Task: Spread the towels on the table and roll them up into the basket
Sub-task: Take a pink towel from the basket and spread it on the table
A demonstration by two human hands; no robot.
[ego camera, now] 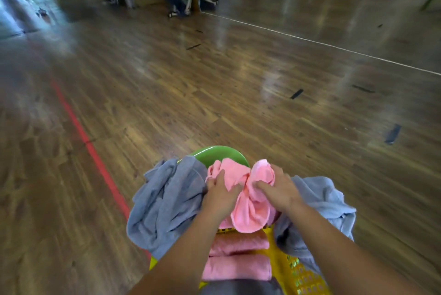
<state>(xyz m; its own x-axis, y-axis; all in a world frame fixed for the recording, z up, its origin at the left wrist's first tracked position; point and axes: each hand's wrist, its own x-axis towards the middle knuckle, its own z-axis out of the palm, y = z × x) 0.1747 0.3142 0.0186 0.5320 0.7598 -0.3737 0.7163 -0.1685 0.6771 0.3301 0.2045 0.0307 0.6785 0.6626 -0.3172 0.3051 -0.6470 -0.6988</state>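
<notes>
left hand (220, 193) grip: pinching pink towel (248, 208) | right hand (280, 191) grip: pinching same towel | towel: lower centre, bunched above yellow basket (299, 273) | 2 pink rolls (238, 268) inside basket | grey towels (167, 199) draped either side

The pink towel (248, 201) and grey towels (167, 199) were soft, matt cloth; the basket (298, 271) was perforated yellow plastic; the floor (214, 80) beyond it was glossy wood.

The yellow basket (301, 273) is largely covered — and cropped below. The green object (214, 154) behind the pink towel (250, 208) is unidentifiable.
</notes>
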